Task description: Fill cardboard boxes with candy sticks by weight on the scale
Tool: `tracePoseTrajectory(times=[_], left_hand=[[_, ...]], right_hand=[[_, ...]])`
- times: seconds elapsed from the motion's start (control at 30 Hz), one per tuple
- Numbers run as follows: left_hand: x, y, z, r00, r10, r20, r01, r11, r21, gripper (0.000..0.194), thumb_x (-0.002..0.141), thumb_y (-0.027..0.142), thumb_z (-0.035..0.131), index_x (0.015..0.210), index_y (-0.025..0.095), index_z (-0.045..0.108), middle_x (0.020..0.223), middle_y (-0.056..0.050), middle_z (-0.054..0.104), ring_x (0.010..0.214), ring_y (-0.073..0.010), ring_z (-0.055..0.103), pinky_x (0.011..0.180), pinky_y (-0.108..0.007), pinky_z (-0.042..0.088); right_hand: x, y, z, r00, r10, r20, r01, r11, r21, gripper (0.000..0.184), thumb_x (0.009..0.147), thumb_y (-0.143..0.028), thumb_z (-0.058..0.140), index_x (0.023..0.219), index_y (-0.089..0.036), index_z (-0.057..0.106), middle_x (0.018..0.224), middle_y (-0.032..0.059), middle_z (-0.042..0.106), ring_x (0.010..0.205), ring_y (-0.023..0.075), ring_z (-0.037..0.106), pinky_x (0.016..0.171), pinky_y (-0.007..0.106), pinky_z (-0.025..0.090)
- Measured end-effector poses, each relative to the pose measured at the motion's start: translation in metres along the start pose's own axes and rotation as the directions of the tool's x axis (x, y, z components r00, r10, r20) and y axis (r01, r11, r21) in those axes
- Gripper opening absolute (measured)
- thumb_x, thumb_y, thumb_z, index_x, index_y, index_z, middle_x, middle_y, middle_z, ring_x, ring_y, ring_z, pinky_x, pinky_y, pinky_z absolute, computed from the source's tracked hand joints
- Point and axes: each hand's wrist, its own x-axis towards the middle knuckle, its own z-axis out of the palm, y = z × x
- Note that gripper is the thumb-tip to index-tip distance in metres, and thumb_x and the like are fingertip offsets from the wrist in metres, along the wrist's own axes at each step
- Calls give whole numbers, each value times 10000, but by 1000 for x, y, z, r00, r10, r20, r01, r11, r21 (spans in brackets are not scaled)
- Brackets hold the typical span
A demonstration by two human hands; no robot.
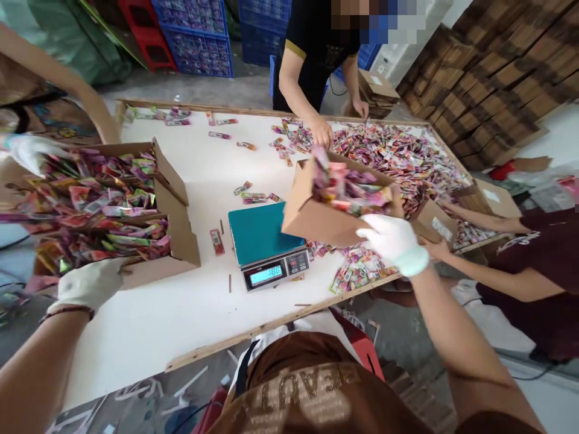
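My right hand (394,241), in a white glove, grips the near edge of a small cardboard box (325,214) full of colourful sachets, held tilted just above and right of a teal-topped digital scale (265,241). My left hand (90,284), also gloved, rests with fingers curled on the near corner of a large open carton (176,241) packed with the same sachets, at the table's left. The scale display is lit.
A white table (181,313) with a wooden rim carries a big heap of sachets (398,157) at the far right. One person stands across the table, reaching into the heap; another person's arms come in from the right holding a box (434,222). Blue crates and stacked cartons stand behind.
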Motion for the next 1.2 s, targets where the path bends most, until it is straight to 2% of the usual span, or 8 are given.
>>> tracePoseTrajectory(times=[0.17, 0.3, 0.43, 0.53, 0.67, 0.83, 1.0, 1.2], left_hand=[[-44, 23, 1, 963, 160, -218, -77, 935, 346, 277, 899, 383, 456, 1047, 202, 605, 1180, -154, 731, 1122, -392, 653, 1120, -628, 376], [-101, 50, 31, 847, 231, -479, -200, 973, 116, 398, 976, 489, 495, 1269, 233, 578, 1433, -146, 630, 1371, -388, 561, 1183, -563, 393], [-128, 84, 73, 874, 152, -461, -309, 906, -288, 488, 990, 550, 533, 1339, 215, 598, 1381, -143, 671, 1294, -350, 641, 1100, -509, 527], [-129, 116, 83, 889, 151, -431, -358, 818, -450, 557, 988, 567, 546, 1359, 157, 617, 1389, -185, 671, 1297, -341, 650, 1119, -507, 526], [-117, 158, 58, 874, 127, -469, -403, 730, -553, 642, 1014, 598, 499, 1442, 126, 577, 1373, -181, 687, 1215, -286, 694, 1086, -449, 548], [-96, 192, 9, 786, 118, -607, -519, 660, -543, 655, 1044, 624, 450, 1456, 130, 575, 1312, -138, 710, 1201, -244, 685, 1115, -412, 529], [-86, 215, -16, 750, 114, -652, -565, 623, -541, 675, 1044, 656, 455, 1489, 157, 548, 1390, -104, 680, 1238, -221, 675, 1130, -398, 540], [-96, 218, -13, 743, 129, -657, -584, 603, -543, 658, 1059, 613, 452, 1495, 127, 534, 1378, -141, 682, 1243, -235, 681, 1116, -407, 548]], right_hand=[[76, -79, 72, 921, -295, 253, 267, 954, 138, 259, 975, -226, 637, 1193, -208, 776, 1166, 91, 805, 1042, 256, 745, 912, 349, 506], [99, -109, 112, 856, -333, 396, 309, 943, 124, 249, 969, -218, 655, 1196, -205, 757, 1159, 94, 796, 1074, 275, 730, 888, 359, 477], [92, -108, 107, 846, -391, 363, 352, 920, 171, 227, 947, -208, 692, 1169, -190, 736, 1174, 108, 767, 1064, 273, 712, 934, 388, 484], [81, -95, 80, 901, -398, 175, 319, 879, 354, 260, 924, -268, 747, 1169, -189, 713, 1204, 105, 737, 1110, 272, 692, 1000, 416, 519], [78, -69, 41, 982, -177, -67, 185, 824, 535, 457, 904, -356, 763, 1321, -229, 628, 1247, 98, 694, 1070, 261, 696, 966, 456, 589], [98, -60, 27, 989, -126, -72, 144, 802, 580, 694, 860, -373, 786, 1487, -247, 517, 1368, 127, 630, 1180, 309, 668, 952, 500, 615], [132, -93, 39, 970, -241, 1, 204, 823, 531, 696, 905, -355, 747, 1540, -266, 477, 1457, 127, 561, 1307, 341, 600, 1045, 535, 576], [162, -141, 62, 922, -360, 141, 255, 841, 478, 716, 866, -415, 796, 1501, -234, 516, 1451, 120, 578, 1328, 335, 569, 1141, 531, 489]])
